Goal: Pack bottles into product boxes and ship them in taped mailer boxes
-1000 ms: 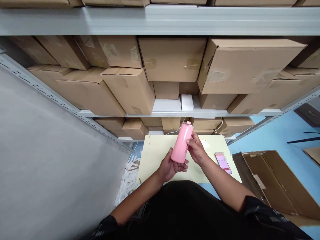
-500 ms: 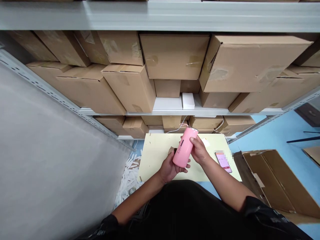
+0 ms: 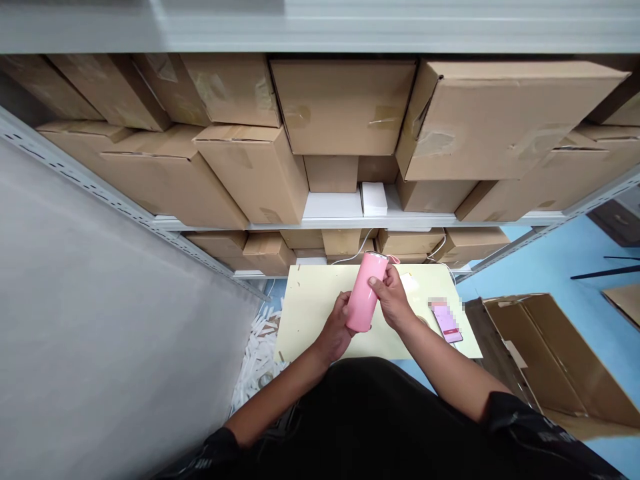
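Observation:
A smooth pink cylinder with a shiny rim at its upper end is held tilted above the pale yellow table. By that rim hangs a small pink strap loop. My left hand grips the lower end, its fingers partly hidden behind. Higher up, my right hand closes round the right side, with the thumb laid across the front. The dark lettering is not on the face turned to me.
The yellow table carries a phone at its right. Beyond stands a shelf rack with several cardboard boxes and a small white box. White scraps litter the floor at left; an open carton is at right.
The pink cylinder has been turned about its length: its lettering has gone from the front and the strap loop moved from left to right. My left fingers have shifted their hold.

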A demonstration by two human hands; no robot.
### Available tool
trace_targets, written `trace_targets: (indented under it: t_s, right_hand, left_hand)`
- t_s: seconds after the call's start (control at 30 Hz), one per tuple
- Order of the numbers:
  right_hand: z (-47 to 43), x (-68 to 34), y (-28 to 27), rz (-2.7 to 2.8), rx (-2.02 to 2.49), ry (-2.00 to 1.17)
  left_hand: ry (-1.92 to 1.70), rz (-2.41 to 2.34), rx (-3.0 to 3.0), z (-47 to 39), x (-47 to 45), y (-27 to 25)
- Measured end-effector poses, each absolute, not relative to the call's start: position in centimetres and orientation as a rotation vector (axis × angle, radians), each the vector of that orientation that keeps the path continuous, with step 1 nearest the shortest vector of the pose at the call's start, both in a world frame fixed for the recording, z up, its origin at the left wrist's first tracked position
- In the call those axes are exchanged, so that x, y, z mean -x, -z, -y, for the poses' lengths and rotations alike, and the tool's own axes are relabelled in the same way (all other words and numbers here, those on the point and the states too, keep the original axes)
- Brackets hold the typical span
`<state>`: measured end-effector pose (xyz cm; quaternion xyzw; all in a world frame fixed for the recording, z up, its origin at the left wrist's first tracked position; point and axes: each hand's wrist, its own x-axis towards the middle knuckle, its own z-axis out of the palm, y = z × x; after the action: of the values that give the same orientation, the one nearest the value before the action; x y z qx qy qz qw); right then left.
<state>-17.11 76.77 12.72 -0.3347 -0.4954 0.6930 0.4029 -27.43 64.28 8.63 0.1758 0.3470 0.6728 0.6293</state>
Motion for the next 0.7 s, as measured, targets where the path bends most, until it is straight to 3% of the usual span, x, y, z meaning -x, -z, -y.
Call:
trace_targets:
  t_s: [0.1, 0.43, 0.7]
  right_hand:
    - [-76.6, 17.3, -12.7, 1.250, 0.859, -1.686]
    - [-79.2, 13.9, -15.4, 1.278, 0.650, -2.021]
    - [-80.0, 12.5, -14.2, 1.578, 0.887, -1.732]
  left_hand:
    - [-1.585, -0.846, -0.434, -64.4, 27.7, -8.6]
    - [-1.304, -0.559, -0.306, -64.3, 28.3, -6.1]
    - [-1.298, -0.775, -0.416, -65.3, 29.0, -5.6]
